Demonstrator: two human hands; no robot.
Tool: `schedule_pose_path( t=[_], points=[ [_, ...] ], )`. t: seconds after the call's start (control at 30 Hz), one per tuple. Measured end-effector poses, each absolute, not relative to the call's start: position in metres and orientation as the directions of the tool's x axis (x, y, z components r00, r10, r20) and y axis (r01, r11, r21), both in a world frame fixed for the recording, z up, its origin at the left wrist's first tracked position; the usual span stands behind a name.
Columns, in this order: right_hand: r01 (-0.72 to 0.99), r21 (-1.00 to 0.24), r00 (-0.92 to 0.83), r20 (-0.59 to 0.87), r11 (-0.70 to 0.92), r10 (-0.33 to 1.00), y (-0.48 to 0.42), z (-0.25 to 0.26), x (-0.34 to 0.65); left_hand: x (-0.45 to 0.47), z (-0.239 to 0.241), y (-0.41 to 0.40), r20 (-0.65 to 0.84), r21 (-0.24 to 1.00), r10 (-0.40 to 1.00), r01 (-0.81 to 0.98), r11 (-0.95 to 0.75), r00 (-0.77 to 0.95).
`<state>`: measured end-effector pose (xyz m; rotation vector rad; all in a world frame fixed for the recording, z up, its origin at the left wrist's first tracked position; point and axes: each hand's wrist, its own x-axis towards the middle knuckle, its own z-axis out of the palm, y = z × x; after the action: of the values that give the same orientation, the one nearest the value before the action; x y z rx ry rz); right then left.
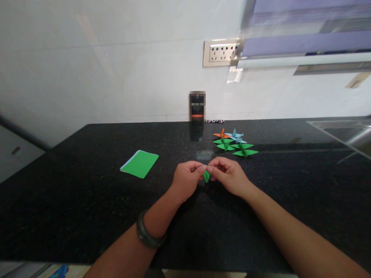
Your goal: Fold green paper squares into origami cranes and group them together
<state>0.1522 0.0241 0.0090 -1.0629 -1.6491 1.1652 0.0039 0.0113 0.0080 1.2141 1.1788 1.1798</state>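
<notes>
while left hand faces right hand, green paper sits pinched between

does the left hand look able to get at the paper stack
Probably yes: nothing stands between the left hand and the paper stack, though its fingers now pinch the green folded paper.

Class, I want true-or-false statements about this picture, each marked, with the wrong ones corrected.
1. The left hand and right hand both hold a folded green paper. True.
2. The paper stack lies right of both hands. False: it lies left of them.
3. The stack is green on top. True.
4. The left arm is bare. False: it wears a bracelet.
5. One paper bird is orange. True.
</notes>
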Motion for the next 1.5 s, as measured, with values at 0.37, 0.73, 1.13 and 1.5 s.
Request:
schedule_pose_path(
  t=[0.37, 0.73, 1.13, 1.5],
  points=[
    [0.074, -0.974, -0.251, 0.187, 0.212, 0.95, 0.017, 0.014, 0.147, 0.001, 0.009, 0.009, 0.172, 0.972, 0.983, 0.153, -0.179, 0.057],
    [0.009, -0.981, -0.164, 0.191, 0.195, 0.968, 0.018, 0.008, 0.144, 0.004, 0.01, 0.009, 0.002, 0.995, 0.988, -0.097, 0.013, 0.153],
    [-0.084, -0.985, -0.364, 0.172, 0.152, 0.915, 0.02, 0.005, 0.149, 0.004, 0.013, 0.007, -0.172, 0.89, 0.9, -0.328, 0.316, 0.401],
    [-0.032, -0.979, -0.408, 0.196, 0.201, 0.892, 0.02, 0.004, 0.15, 0.007, 0.016, 0.006, -0.253, 0.838, 0.916, -0.403, 0.368, 0.31]
  ],
)
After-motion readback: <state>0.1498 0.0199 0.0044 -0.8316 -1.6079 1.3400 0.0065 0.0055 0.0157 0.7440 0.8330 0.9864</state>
